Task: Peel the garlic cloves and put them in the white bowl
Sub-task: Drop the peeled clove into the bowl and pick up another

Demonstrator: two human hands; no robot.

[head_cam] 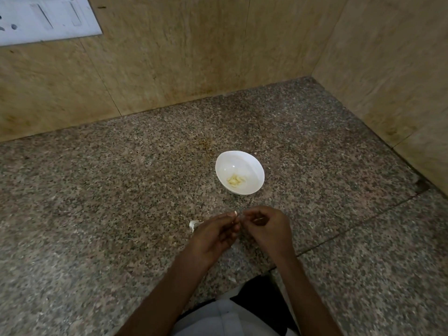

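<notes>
On the desk, just left of the hands, we note a white garlic piece; clove or skin, we cannot tell. The left hand pinches a garlic clove at its fingertips. The right hand, fingers curled, meets it there and appears to pinch the same clove. Risk: an abrupt pull may let the small clove slip and drop to the desk. Farther off, the white bowl holds a few peeled cloves.
</notes>
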